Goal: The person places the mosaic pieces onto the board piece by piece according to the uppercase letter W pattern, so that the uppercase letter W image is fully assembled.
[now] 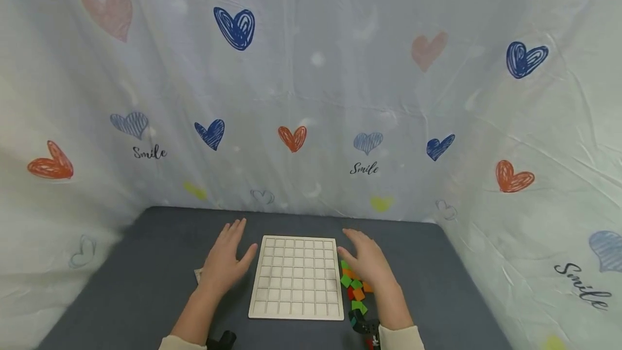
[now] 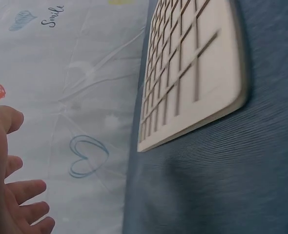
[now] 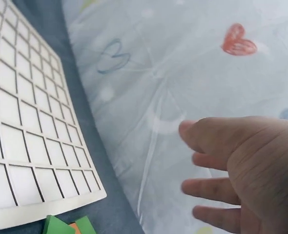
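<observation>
A pale wooden board (image 1: 297, 313) with a grid of square recesses lies flat on the dark cloth, between the two hands. To its left my left hand (image 1: 227, 258) is held with fingers spread and nothing in it. On the other side my right hand (image 1: 369, 259) has its fingers extended, also holding nothing. Beside the board's right edge, partly hidden under the right hand and wrist, several small green, orange and red tiles (image 1: 358, 294) lie in a loose pile. In the right wrist view, green tiles (image 3: 60, 227) show by the board's near corner.
A pale flat piece (image 1: 197, 275) pokes out from behind the left wrist. The dark table (image 1: 160, 263) ends at a white curtain (image 1: 311, 177) printed with hearts, hanging at the back and sides. Black wrist straps (image 1: 362, 324) sit on the forearms.
</observation>
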A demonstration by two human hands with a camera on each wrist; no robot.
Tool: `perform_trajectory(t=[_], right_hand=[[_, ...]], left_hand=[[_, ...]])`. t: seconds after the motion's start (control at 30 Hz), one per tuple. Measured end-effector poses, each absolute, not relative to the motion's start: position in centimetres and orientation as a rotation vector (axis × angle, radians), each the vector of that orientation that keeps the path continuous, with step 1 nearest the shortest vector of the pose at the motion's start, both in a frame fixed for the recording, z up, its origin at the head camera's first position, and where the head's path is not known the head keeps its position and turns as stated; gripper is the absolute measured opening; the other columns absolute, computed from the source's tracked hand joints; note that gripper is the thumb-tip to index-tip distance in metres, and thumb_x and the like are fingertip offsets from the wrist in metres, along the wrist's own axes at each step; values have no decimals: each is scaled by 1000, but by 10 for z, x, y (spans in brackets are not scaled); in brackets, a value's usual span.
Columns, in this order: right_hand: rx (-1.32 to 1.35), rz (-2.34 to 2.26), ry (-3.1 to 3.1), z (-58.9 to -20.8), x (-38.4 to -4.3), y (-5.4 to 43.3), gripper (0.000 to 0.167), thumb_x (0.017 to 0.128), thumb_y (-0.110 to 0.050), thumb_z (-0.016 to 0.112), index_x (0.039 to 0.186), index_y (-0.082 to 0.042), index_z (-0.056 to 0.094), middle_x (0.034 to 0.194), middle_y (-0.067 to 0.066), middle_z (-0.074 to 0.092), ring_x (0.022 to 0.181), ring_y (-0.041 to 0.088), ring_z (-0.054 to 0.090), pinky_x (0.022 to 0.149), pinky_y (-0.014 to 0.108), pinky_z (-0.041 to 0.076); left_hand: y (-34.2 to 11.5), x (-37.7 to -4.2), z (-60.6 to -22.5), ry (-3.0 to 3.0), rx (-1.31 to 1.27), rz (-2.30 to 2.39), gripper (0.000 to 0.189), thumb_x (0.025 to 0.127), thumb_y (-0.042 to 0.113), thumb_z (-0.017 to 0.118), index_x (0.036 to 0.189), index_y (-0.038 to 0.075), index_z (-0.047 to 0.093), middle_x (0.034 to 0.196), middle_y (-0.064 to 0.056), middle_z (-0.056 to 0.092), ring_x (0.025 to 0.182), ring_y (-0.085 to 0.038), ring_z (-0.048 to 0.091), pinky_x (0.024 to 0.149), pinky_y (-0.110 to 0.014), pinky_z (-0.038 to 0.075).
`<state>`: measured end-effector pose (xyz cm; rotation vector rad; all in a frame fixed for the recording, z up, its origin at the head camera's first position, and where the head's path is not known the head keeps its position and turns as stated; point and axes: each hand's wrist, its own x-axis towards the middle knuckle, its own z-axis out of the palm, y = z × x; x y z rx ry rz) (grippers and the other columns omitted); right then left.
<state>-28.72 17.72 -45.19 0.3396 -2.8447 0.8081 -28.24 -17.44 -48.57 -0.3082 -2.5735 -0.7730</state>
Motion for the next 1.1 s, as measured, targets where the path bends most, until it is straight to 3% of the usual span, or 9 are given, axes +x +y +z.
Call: perform_trajectory(t=[0.23,0.4,0.53,0.67,0.8,0.97,1.1], right_hand=[[189,1012,-2862,-466,-269,191,49,101,-30,67,144,-8,60,145,19,55,135,42,49,105,61,40],[75,1057,-2833,-475,-265,199,46,101,-29,68,142,-8,62,140,16,60,132,40,52,104,61,42],[37,1043,-2821,-485,-267,201,43,99,-24,70,137,-6,65,128,14,65,121,38,60,98,58,47],[-7,970,-2858,-495,-271,208,41,97,-21,72,132,-1,68,113,12,66,101,31,64,85,51,53],[-68,934,-2915,-500,-274,219,43,93,-19,76,128,3,69,103,11,64,89,26,62,76,48,52],[-144,969,-2970,-503,-279,226,46,89,-25,80,124,4,71,104,13,67,93,31,65,79,50,53],[-205,948,-2966,-505,-284,220,44,84,-34,85,109,1,76,98,11,71,83,27,66,74,47,55]], left_hand=[[-168,-266,-512,-2526,-290,-907,71,98,28,71,157,3,41,143,-24,55,132,-47,50,102,-64,42],[-163,-260,-527,-2504,-298,-1079,63,96,19,74,153,6,49,123,-12,66,99,-25,66,80,-43,57],[-165,-259,-535,-2552,-273,-1209,61,96,15,74,152,8,50,112,-5,65,71,-8,52,62,-29,47],[-169,-262,-543,-2620,-230,-1222,60,96,15,74,151,5,52,100,0,61,59,-6,41,56,-27,39],[-169,-266,-550,-2664,-258,-1234,57,96,17,74,148,4,54,88,7,56,58,-7,40,57,-27,39],[-169,-270,-557,-2668,-319,-1186,46,96,15,73,140,5,63,77,11,48,60,-6,40,60,-27,38],[-171,-273,-559,-2670,-359,-1072,35,93,13,76,127,7,73,75,13,45,62,-5,38,62,-28,36]])
